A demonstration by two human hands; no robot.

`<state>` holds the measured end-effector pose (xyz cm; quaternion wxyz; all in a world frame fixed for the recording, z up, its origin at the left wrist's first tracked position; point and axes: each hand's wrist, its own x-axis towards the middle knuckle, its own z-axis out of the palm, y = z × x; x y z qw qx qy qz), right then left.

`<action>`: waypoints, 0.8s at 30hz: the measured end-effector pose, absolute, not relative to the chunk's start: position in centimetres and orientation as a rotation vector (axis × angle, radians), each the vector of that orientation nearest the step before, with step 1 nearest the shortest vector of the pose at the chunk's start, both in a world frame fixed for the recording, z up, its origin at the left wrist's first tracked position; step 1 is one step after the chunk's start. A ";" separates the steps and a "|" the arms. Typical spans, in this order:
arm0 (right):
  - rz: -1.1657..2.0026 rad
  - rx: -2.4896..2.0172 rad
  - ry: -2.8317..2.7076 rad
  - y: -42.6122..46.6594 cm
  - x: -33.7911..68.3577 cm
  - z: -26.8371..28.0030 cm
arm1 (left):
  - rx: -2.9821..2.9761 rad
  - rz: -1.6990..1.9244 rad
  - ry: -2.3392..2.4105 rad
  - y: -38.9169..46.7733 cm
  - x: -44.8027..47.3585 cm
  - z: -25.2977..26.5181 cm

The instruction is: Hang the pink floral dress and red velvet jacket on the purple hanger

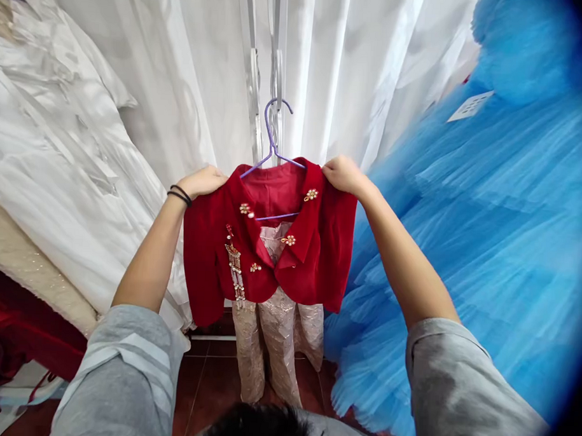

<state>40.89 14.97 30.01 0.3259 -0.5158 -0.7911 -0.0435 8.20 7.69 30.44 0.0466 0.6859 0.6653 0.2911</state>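
A purple hanger [271, 138] carries the red jacket [335, 251], its sloping arms running in at the neck and its crossbar showing in the opening. The hook sits against metal strips [277, 71]; the exact catch is unclear. A pale garment [279, 345] hangs inside the jacket, above a dark red tiled floor [218, 381] with thin seams.

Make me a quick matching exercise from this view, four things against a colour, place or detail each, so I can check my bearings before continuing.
Things:
1. Red jacket
2. Hanger
3. Left hand
4. Blue garment

Descriptions:
A. Has black bands at its wrist
B. Fills much of the picture's right side
C. Bears beaded flowers
D. Is purple

Pairs: 1-C, 2-D, 3-A, 4-B
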 end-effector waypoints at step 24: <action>0.424 -1.001 -1.609 0.0 37.0 11.5 | 3.166 0.023 1.589 0.6 13.7 28.5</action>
